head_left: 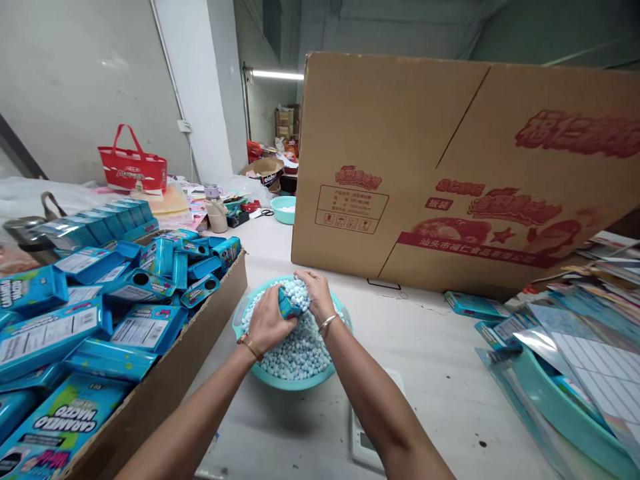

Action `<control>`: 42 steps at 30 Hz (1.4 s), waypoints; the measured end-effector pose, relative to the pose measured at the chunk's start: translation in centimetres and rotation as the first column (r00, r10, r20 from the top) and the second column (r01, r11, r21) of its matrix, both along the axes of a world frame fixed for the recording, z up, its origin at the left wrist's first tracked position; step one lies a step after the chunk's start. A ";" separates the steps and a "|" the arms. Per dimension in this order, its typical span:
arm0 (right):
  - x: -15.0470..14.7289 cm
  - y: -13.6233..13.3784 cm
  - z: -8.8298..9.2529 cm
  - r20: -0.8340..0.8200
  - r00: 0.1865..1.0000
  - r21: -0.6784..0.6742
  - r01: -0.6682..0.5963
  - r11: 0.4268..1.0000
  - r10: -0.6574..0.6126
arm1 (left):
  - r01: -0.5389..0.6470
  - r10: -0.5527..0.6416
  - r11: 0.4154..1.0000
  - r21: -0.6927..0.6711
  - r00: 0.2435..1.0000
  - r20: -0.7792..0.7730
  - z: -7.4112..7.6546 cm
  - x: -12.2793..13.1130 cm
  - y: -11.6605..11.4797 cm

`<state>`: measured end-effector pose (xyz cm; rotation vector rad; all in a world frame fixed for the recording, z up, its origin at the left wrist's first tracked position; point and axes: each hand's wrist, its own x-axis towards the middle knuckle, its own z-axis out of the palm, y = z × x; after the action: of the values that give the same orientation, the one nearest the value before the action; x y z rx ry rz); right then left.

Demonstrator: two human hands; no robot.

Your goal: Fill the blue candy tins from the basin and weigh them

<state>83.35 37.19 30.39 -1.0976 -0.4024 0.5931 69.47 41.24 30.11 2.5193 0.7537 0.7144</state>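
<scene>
A turquoise basin full of small pale blue and white candies stands on the white table in front of me. My left hand is wrapped round a small blue candy box, held tilted over the basin. At the box's end, my right hand has its fingers curled in against a heap of candies. The box's opening is hidden by the candies and fingers.
On the left, an open carton is piled with blue candy boxes. A large cardboard box stands behind the basin. A white scale lies under my right forearm. Plastic sheets and another turquoise basin sit at right.
</scene>
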 end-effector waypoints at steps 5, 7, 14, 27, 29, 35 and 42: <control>-0.3 1.0 2.2 -0.047 0.997 0.019 -0.060 0.998 0.061 | 0.005 0.026 0.993 -0.117 0.965 0.263 -1.0 -0.1 0.5; -0.3 1.2 2.6 -0.067 0.995 0.017 -0.073 0.997 0.074 | 0.009 0.027 0.993 -0.122 0.956 0.293 -0.9 0.0 0.8; 0.0 1.5 2.6 -0.084 0.994 -0.020 -0.066 0.998 0.064 | 0.034 -0.013 0.996 -0.084 0.972 0.236 -0.3 0.3 1.6; -0.5 0.7 3.0 -0.045 0.993 -0.043 -0.109 0.993 0.107 | 0.058 -0.055 0.998 -0.013 0.989 0.139 1.2 -0.1 1.6; -0.5 0.8 3.0 -0.044 0.993 -0.044 -0.109 0.993 0.108 | 0.047 -0.044 0.999 -0.021 0.991 0.123 1.2 0.0 1.7; -0.2 1.1 3.9 -0.044 0.995 -0.020 -0.092 0.996 0.091 | 0.055 -0.050 0.998 -0.034 0.989 0.137 2.0 0.5 1.8; -1.1 1.4 4.3 -0.017 0.999 -0.004 -0.047 0.999 0.047 | 0.074 -0.063 0.995 -0.064 0.983 0.170 2.6 -0.3 1.5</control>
<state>82.26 38.63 34.70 -1.0897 -0.4134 0.6442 69.19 42.72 32.73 2.3741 0.6193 0.8492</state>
